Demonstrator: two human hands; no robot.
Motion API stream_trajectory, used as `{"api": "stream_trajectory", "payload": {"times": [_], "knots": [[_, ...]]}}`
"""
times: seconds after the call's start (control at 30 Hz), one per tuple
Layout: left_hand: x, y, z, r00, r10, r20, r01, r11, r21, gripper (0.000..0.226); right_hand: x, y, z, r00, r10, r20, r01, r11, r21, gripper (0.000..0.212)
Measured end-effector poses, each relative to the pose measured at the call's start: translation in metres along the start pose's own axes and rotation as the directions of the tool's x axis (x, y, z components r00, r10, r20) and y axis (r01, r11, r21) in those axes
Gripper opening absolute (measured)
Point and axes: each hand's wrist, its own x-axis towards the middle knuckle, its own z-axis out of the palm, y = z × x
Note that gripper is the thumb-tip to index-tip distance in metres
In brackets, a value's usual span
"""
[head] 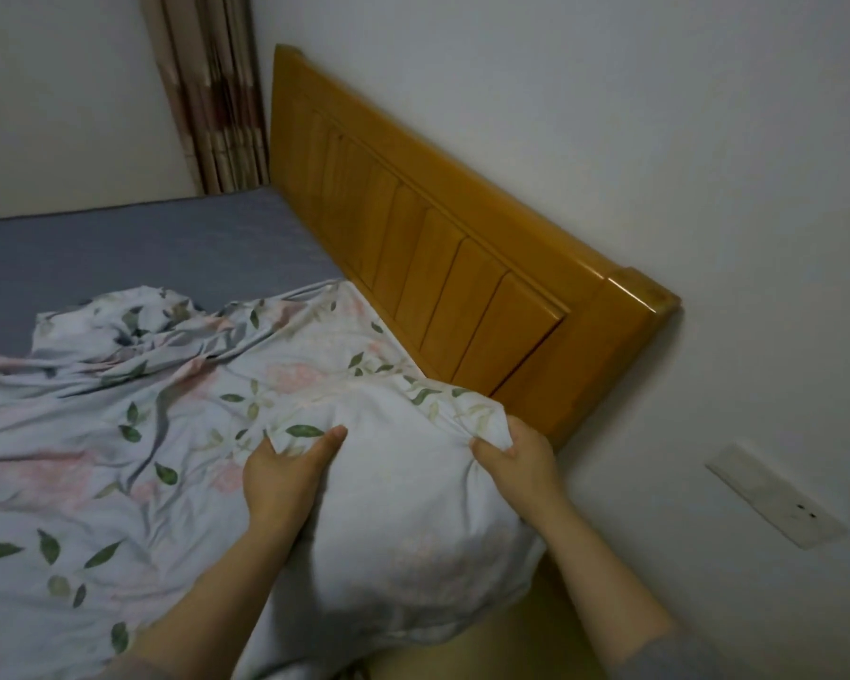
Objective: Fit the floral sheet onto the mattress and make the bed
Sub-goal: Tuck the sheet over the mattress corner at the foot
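The right hand (513,456) is curled tight round a bunched corner of the floral sheet (167,434), just beside the end of the wooden headboard (462,267). The left hand (285,478) is half open, with a fold of the same sheet caught between thumb and fingers. The sheet lies rumpled over the near part of the grey-blue mattress (143,247), whose far part is bare.

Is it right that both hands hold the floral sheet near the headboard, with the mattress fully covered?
Not fully covered: in the head view the far mattress is bare grey. The left hand and right hand do hold the sheet near the headboard.
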Motion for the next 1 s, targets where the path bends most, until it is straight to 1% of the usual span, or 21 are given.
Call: {"api": "stream_trajectory", "payload": {"times": [0.07,0.13,0.17,0.23,0.3,0.37,0.43,0.5,0.57,0.63,0.7,0.73,0.8,0.83,0.9,0.93,1.0], "knots": [[0.028,0.009,0.018,0.999,-0.022,-0.025,0.022,1.000,0.018,0.072,0.038,-0.003,0.001,1.000,-0.011,0.028,0.011,1.000,0.004,0.027],[0.053,0.018,0.033,0.999,-0.031,-0.043,0.033,0.998,0.046,0.078,0.069,-0.004,0.001,0.999,-0.009,0.044,0.009,1.000,0.017,0.020],[0.067,0.024,0.044,0.998,-0.029,-0.053,0.032,0.998,0.052,0.078,0.090,-0.003,0.001,0.998,-0.023,0.059,0.022,0.999,0.026,0.017],[0.089,0.037,0.061,0.997,-0.020,-0.076,0.025,0.997,0.073,0.066,0.125,-0.003,-0.001,0.996,-0.033,0.084,0.030,0.999,0.038,0.012],[0.112,0.050,0.079,0.995,-0.013,-0.101,0.021,0.997,0.080,0.055,0.163,-0.003,0.001,0.994,-0.040,0.101,0.035,0.998,0.049,0.011],[0.134,0.061,0.098,0.992,-0.002,-0.130,0.012,0.997,0.075,0.053,0.202,0.000,0.004,0.991,-0.069,0.116,0.064,0.997,0.049,0.016],[0.153,0.065,0.117,0.989,0.006,-0.150,0.008,0.996,0.093,0.058,0.237,0.005,0.008,0.989,-0.085,0.121,0.078,0.995,0.061,0.023],[0.172,0.067,0.137,0.980,0.004,-0.198,0.014,0.996,0.088,0.062,0.270,0.013,0.010,0.982,-0.127,0.140,0.120,0.991,0.058,0.029],[0.191,0.065,0.159,0.973,0.001,-0.230,0.023,0.995,0.102,0.062,0.298,0.027,0.015,0.981,-0.137,0.136,0.136,0.991,0.011,0.037],[0.206,0.050,0.179,0.969,-0.007,-0.246,0.039,0.991,0.127,0.057,0.319,0.052,0.026,0.984,-0.130,0.125,0.135,0.990,-0.035,0.041],[0.219,0.021,0.199,0.965,-0.032,-0.258,0.081,0.980,0.181,0.056,0.335,0.086,0.045,0.988,-0.071,0.134,0.081,0.995,-0.066,0.040],[0.226,0.000,0.207,0.966,-0.053,-0.253,0.109,0.971,0.215,0.058,0.340,0.105,0.057,0.986,-0.017,0.163,0.032,0.995,-0.090,0.037],[0.243,-0.054,0.220,0.955,-0.155,-0.252,0.230,0.924,0.305,0.066,0.351,0.152,0.085,0.959,0.121,0.257,-0.076,0.981,-0.178,0.031],[0.249,-0.080,0.225,0.942,-0.219,-0.254,0.301,0.887,0.350,0.071,0.355,0.175,0.100,0.934,0.210,0.289,-0.138,0.958,-0.250,0.033],[0.258,-0.135,0.236,0.913,-0.324,-0.248,0.403,0.815,0.416,0.079,0.362,0.218,0.127,0.870,0.361,0.335,-0.231,0.900,-0.370,0.044],[0.258,-0.154,0.241,0.905,-0.357,-0.231,0.424,0.792,0.439,0.081,0.363,0.232,0.137,0.848,0.396,0.352,-0.244,0.882,-0.404,0.048],[0.255,-0.188,0.251,0.894,-0.407,-0.187,0.446,0.764,0.466,0.082,0.362,0.256,0.158,0.819,0.403,0.409,-0.213,0.874,-0.436,0.060]]}}
